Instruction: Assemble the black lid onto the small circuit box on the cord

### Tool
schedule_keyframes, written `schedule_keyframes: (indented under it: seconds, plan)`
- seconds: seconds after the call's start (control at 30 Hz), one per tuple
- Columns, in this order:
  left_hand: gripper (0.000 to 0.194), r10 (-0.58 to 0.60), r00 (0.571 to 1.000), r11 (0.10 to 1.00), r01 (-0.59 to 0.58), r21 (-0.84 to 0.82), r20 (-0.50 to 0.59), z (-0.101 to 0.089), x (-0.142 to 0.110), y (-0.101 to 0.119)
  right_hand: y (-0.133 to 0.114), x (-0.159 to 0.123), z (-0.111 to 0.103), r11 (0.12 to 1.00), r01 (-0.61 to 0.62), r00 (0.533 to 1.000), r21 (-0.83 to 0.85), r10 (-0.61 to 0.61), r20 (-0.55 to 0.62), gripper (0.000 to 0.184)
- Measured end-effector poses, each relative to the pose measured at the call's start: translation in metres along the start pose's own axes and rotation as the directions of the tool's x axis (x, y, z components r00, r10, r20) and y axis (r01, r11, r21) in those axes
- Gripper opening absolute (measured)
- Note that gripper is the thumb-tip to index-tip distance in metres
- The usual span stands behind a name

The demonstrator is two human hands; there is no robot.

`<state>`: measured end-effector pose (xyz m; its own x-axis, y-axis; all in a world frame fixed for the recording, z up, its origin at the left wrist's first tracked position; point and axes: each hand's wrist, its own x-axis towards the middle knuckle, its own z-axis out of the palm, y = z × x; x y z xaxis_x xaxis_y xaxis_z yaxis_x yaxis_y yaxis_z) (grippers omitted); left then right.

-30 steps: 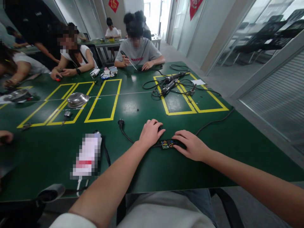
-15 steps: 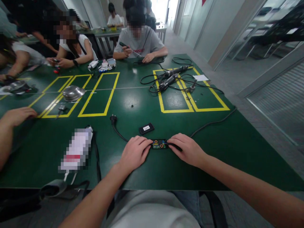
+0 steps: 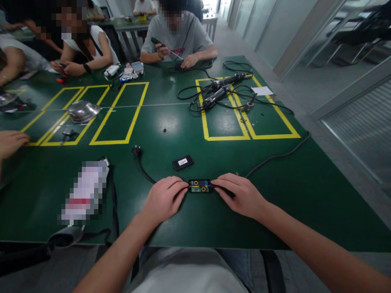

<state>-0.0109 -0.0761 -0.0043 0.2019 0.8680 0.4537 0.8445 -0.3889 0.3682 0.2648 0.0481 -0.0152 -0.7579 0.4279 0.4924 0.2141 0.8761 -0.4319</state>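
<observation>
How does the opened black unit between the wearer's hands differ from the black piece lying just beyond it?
The opened unit shows a circuit board with coloured parts; the black piece shows a plain face with a white label. The unit is touched at both ends by the left hand and right hand; the piece lies untouched and angled. Both are black and rest on the green table.

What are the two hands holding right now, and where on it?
The opened adapter, lying on the table: left hand at its left end, right hand at its right end, circuit board exposed between them.
</observation>
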Motion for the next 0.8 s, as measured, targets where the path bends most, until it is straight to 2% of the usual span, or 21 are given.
schedule_keyframes:
  seconds: [0.13,0.23,0.4,0.5,0.57,0.6,0.67,0.73,0.8]
  plan:
    - [0.024,-0.022,0.999,0.997,0.025,-0.079,0.039,-0.005,0.003,0.0,-0.003,0.001,-0.005,0.998,-0.012,1.0,0.061,0.012,0.002,0.018]
    - [0.026,0.003,0.997,0.997,0.003,-0.079,0.081,-0.01,0.004,-0.001,-0.006,0.001,-0.007,0.996,-0.041,0.999,0.076,0.04,0.004,0.017]
    - [0.024,0.013,0.985,0.998,-0.002,-0.065,0.174,-0.024,0.012,-0.001,-0.018,-0.004,-0.007,0.998,-0.066,0.998,0.014,0.066,0.0,0.017]
    - [0.02,-0.096,0.982,0.994,0.102,-0.03,0.163,-0.024,0.022,-0.002,-0.031,-0.009,-0.005,0.987,-0.108,0.994,-0.122,0.103,-0.048,0.022]
    - [0.02,-0.232,0.97,0.973,0.231,0.013,0.071,-0.017,0.03,-0.006,-0.038,-0.013,-0.004,0.972,-0.144,0.988,-0.184,0.129,-0.088,0.029]
    - [0.03,-0.295,0.955,0.955,0.294,0.042,0.023,-0.012,0.034,-0.008,-0.041,-0.014,-0.003,0.967,-0.167,0.983,-0.193,0.148,-0.109,0.032]
    - [0.049,-0.375,0.926,0.925,0.372,0.08,0.033,-0.004,0.039,-0.012,-0.046,-0.016,-0.001,0.955,-0.223,0.97,-0.193,0.199,-0.138,0.038]
    - [0.049,-0.382,0.92,0.924,0.378,0.064,0.084,-0.001,0.043,-0.012,-0.051,-0.018,0.002,0.937,-0.286,0.954,-0.2,0.259,-0.15,0.043]
    - [0.04,-0.33,0.938,0.943,0.333,-0.015,0.105,-0.004,0.043,-0.006,-0.056,-0.021,0.004,0.914,-0.35,0.933,-0.203,0.321,-0.161,0.047]
